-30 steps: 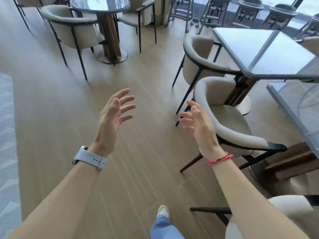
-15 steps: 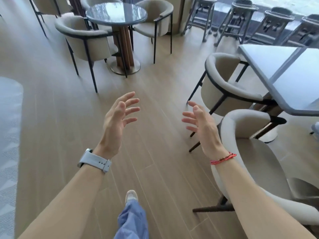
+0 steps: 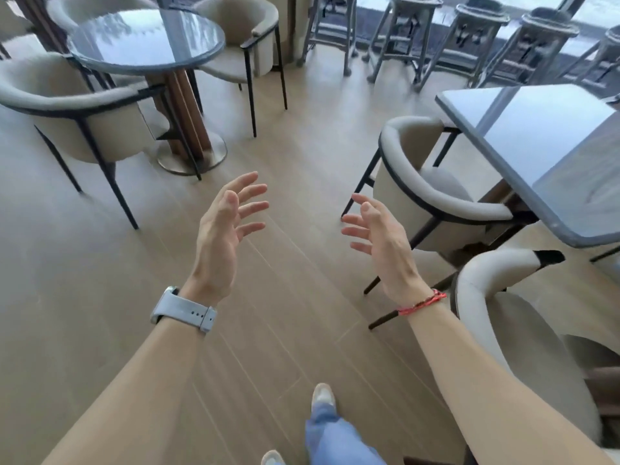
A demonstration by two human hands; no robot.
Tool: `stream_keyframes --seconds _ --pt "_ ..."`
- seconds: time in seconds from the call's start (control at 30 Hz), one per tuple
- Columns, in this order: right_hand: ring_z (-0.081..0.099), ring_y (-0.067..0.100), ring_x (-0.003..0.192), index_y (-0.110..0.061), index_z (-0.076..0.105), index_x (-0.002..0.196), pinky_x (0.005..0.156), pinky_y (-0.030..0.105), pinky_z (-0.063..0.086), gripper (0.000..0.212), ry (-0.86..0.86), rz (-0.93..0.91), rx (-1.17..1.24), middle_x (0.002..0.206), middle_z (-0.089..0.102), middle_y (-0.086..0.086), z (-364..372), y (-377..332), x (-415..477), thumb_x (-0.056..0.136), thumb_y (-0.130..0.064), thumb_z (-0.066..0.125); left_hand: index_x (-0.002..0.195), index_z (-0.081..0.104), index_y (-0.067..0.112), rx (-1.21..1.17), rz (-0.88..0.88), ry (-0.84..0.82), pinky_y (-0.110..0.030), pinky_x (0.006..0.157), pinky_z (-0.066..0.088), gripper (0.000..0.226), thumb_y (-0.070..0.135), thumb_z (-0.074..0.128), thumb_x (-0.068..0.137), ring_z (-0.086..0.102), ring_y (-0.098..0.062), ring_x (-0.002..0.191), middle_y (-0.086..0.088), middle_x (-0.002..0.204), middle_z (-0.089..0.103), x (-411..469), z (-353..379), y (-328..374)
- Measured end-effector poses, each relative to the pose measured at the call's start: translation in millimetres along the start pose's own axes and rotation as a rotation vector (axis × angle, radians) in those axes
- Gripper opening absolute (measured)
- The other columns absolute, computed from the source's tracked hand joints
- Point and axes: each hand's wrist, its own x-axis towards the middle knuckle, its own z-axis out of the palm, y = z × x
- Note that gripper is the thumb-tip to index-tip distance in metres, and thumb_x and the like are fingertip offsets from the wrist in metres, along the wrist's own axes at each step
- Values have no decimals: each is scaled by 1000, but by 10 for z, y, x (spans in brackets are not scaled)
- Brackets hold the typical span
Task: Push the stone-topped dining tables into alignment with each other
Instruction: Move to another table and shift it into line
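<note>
Both hands are raised over the bare wooden floor (image 3: 285, 297), and neither touches anything. The left hand (image 3: 224, 229) and the right hand (image 3: 379, 243) face each other palm to palm, fingers spread and relaxed, holding nothing. The stone-topped table (image 3: 536, 135) with straight edges stands at the right side of the floor, well apart from both hands. A curved armchair (image 3: 436, 196) is tucked against its near edge, between the table and the right hand, and a second armchair (image 3: 486, 297) sits closer to the person on the same side. A round table (image 3: 144, 45) with its own chairs stands at the far left, and a row of stools (image 3: 402, 28) lines the far edge by the window. Only one straight-edged table shows here, so whether it lines up with a partner cannot be told. As a judgement, no pushing is under way. The person would need to reach a table edge, perhaps past the armchairs, before any aligning shove.
</note>
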Motion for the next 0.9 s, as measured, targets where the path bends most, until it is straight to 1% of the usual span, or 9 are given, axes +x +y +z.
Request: stream_keyframes --seconds 0.1,0.27,0.33,0.4,0.53,0.6,0.73,0.9 --pt "69 17 105 -34 59 131 97 43 54 48 28 -2 1 117 69 3 29 13 602 90 -54 44 137 57 25 -9 -13 -28 -48 101 49 64 63 42 87 62 -26 123 -5 137 64 630 26 -171" --pt "70 17 102 -30 60 133 90 36 55 52 39 -1 41 116 69 4 -17 20 1805 89 -54 45 137 57 24 22 -18 -29 -49 101 49 66 64 43 87 62 -26 122 -7 137 64 1787 143 -401" --pt "70 16 102 -30 60 132 89 34 55 51 34 14 59 117 70 5 -59 -68 2346 89 -54 45 138 58 23 37 -26 -6 -51 102 49 66 64 43 87 62 -27 124 -8 137 64 2278 190 -457" --pt "71 18 102 -32 61 130 91 36 55 49 40 19 85 118 70 5 -103 -167 2858 89 -55 46 137 58 23 42 -33 6 -52 102 49 67 64 43 87 62 -28 124 -8 138 64 2739 224 -497" --pt "71 21 104 -36 61 127 91 37 55 45 19 30 95 119 69 6 -97 -311 3744 89 -55 46 137 58 23 39 -45 20 -49 100 50 66 63 44 87 61 -31 125 -10 138 63 3564 258 -574" --pt "71 22 104 -37 61 125 91 37 55 44 19 39 97 118 69 6 -59 -343 4145 88 -56 46 136 59 25 33 -51 25 -48 99 50 64 63 43 88 62 -29 124 -8 137 64 3951 250 -646" --pt "70 24 105 -35 61 126 92 39 54 46 23 50 88 120 69 8 56 -381 4906 87 -55 46 138 58 23 40 -68 1 -45 98 51 67 64 43 86 63 -25 122 -8 137 64 4765 208 -808" --pt "70 24 104 -34 61 125 93 40 54 46 71 39 53 118 69 8 230 -444 5913 88 -54 45 139 57 25 28 -64 -58 -47 100 51 66 64 41 88 62 -28 125 -8 139 63 5872 60 -1085"
